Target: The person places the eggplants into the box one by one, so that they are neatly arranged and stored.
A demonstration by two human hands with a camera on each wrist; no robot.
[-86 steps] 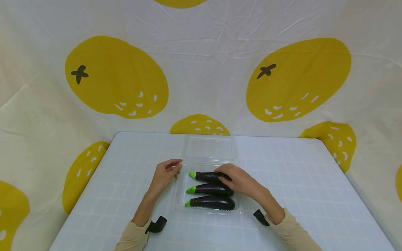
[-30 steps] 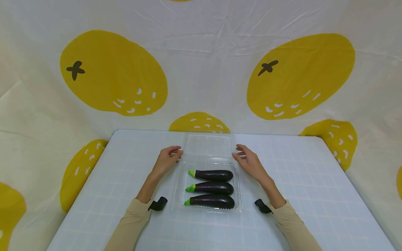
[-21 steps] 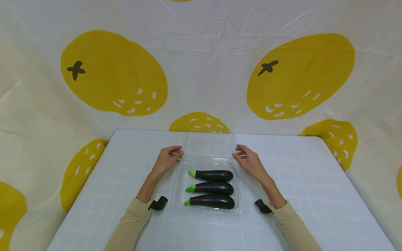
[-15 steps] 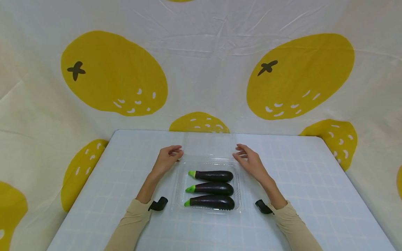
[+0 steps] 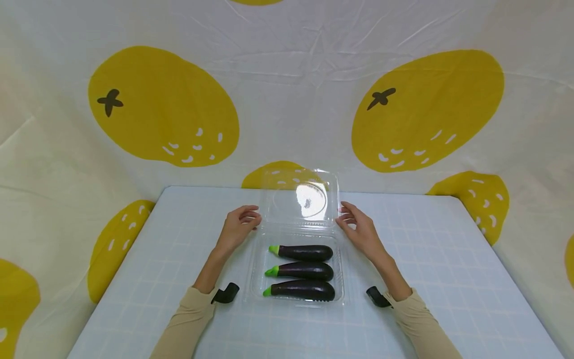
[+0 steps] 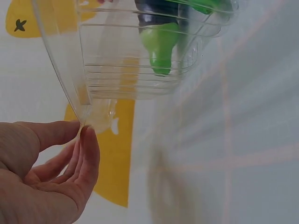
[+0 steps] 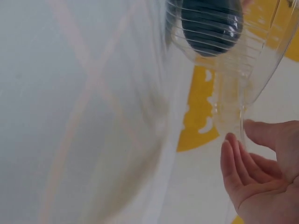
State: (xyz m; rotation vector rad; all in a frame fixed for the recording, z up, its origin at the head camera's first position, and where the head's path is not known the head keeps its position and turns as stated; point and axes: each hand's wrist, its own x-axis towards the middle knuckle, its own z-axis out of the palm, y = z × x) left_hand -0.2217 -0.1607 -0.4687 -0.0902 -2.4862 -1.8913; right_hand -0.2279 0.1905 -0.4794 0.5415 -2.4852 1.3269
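In the head view a clear plastic clamshell container (image 5: pixel 342 279) holds three dark purple eggplants (image 5: pixel 306 270) with green stem ends, lying side by side with stems to the left. Its hinged lid (image 5: pixel 287 202) is raised at the back and shows a bright glare. The left hand (image 5: pixel 235 229) pinches the lid's left edge near the hinge; thumb (image 6: pixel 60 133) and index fingertip meet there in the left wrist view. At the opposite edge, the right hand (image 5: pixel 362 229) holds the lid between thumb (image 7: pixel 261 133) and fingers.
The container stands on a pale checked tabletop (image 5: pixel 170 279) near its far edge. Behind hangs a white cloth (image 5: pixel 296 109) with yellow fruit prints. Black wrist mounts (image 5: pixel 226 293) sit at both sleeves.
The right hand has gone from the farthest eggplant to the lid's right edge, and the left hand has shifted farther back. The lid has tilted up from its lower position, catching light.
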